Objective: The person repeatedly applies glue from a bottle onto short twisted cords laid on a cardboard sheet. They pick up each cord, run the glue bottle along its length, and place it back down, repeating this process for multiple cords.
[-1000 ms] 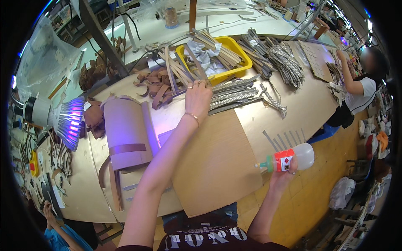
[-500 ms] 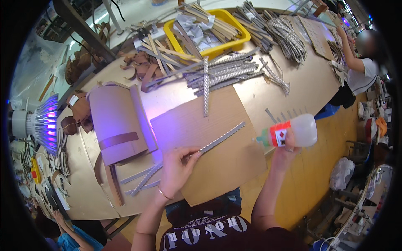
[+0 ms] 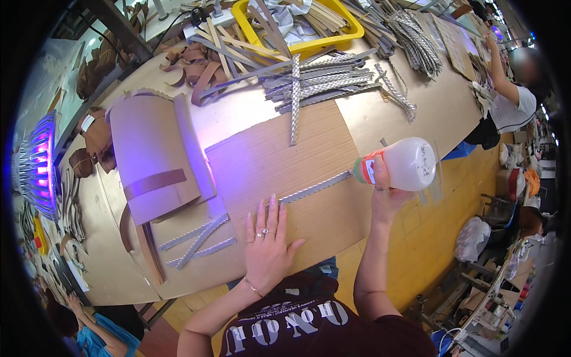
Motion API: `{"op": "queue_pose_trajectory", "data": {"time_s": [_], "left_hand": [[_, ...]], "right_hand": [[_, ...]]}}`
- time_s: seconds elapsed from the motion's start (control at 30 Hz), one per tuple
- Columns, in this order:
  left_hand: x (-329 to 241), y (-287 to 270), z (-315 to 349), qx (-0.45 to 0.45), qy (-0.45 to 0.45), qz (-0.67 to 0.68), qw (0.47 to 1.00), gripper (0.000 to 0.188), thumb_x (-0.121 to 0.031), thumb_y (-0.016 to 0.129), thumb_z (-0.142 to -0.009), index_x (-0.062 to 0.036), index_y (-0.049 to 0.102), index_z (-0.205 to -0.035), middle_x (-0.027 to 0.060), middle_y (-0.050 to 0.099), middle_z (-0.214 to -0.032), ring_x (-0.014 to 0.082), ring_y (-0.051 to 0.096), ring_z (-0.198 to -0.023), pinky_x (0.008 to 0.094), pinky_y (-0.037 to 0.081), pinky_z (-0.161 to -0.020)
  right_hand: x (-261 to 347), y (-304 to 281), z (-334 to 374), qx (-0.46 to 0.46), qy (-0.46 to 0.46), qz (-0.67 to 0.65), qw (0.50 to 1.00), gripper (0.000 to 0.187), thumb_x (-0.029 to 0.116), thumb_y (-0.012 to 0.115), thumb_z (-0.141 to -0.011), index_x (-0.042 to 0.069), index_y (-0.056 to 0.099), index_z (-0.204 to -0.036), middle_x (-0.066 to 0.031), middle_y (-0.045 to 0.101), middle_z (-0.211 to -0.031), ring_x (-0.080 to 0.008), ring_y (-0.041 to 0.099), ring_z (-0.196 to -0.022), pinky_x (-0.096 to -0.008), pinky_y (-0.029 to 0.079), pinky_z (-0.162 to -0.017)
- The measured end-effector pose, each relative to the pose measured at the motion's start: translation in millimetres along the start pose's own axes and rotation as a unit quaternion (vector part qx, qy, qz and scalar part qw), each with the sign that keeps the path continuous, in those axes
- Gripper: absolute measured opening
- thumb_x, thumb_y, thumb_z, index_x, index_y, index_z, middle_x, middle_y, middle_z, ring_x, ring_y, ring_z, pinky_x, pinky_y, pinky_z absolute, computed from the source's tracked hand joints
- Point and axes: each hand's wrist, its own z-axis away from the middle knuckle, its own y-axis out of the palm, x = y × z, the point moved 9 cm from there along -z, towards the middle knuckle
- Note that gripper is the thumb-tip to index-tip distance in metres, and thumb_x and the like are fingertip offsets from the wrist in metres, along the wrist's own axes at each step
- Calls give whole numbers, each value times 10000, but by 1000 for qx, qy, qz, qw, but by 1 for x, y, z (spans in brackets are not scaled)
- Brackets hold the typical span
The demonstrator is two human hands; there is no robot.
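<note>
A narrow grey strip with a white braided edge [image 3: 315,188] lies slantwise on a flat cardboard sheet [image 3: 324,223]. My left hand [image 3: 266,245] rests flat over the strip's near end, fingers stretched out and pressing it down. In my right hand [image 3: 386,199] is a translucent squeeze bottle [image 3: 412,163] with a red and white label, tipped so that its green-capped end points left at the strip's far end. The nozzle is hidden, so I cannot tell whether it touches. Several similar grey strips [image 3: 199,241] lie crossed to the left of my left hand.
A curved brown board [image 3: 151,149] stands on the left beside a glowing lamp [image 3: 40,166]. Braided strips [image 3: 327,83] are piled behind the cardboard, near a yellow tray [image 3: 297,47]. At the far right a co-worker [image 3: 514,101] reaches over the table; another person's arms [image 3: 95,327] show at lower left.
My left hand has gone from pinching the strip to lying flat on it. The bottle has moved left and turned, bringing its capped end to the strip's far end.
</note>
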Motion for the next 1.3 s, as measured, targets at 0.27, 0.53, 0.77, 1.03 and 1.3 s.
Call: {"op": "queue_pose_trajectory", "data": {"time_s": [0.27, 0.53, 0.77, 1.03, 1.3], "left_hand": [[3, 5, 1, -1, 0, 17, 1000, 795, -455, 617, -856, 32, 359, -1429, 206, 272, -1533, 384, 260, -1411, 505, 186, -1152], [23, -21, 7, -128, -25, 149, 980, 613, -224, 695, -844, 24, 459, -1353, 242, 334, -1486, 388, 371, -1351, 524, 263, -1118], [49, -46, 7, -204, -27, 84, 975, 302, -84, 716, -800, 22, 655, -1077, 232, 464, -1385, 364, 487, -1254, 490, 318, -1069], [54, -52, 11, -211, 5, 75, 975, 199, -54, 733, -763, -3, 696, -953, 156, 567, -1288, 303, 548, -1192, 419, 367, -943], [54, -52, 10, -217, 11, 65, 974, 188, -51, 747, -723, -22, 702, -904, 127, 573, -1282, 307, 544, -1203, 422, 351, -957]], "right_hand": [[9, 16, 18, 38, 51, -22, 998, 279, 161, 786, -779, 4, 634, -953, -59, 652, -889, -153, 617, -797, -308, 499, -747], [56, 61, 57, 168, -16, -51, 984, 179, 90, 796, -745, 39, 687, -877, -28, 697, -814, -150, 654, -716, -289, 518, -691], [65, 69, 65, 176, -47, -26, 983, 160, 91, 790, -741, 70, 698, -870, -18, 684, -797, -146, 639, -720, -295, 500, -665], [62, 64, 73, 161, -23, -78, 984, 205, 106, 781, -755, 85, 692, -939, -18, 671, -842, -156, 628, -761, -288, 497, -687], [47, 98, 121, 299, -84, -7, 951, 225, 132, 780, -778, 41, 658, -945, -48, 659, -869, -190, 625, -752, -331, 510, -680]]}}
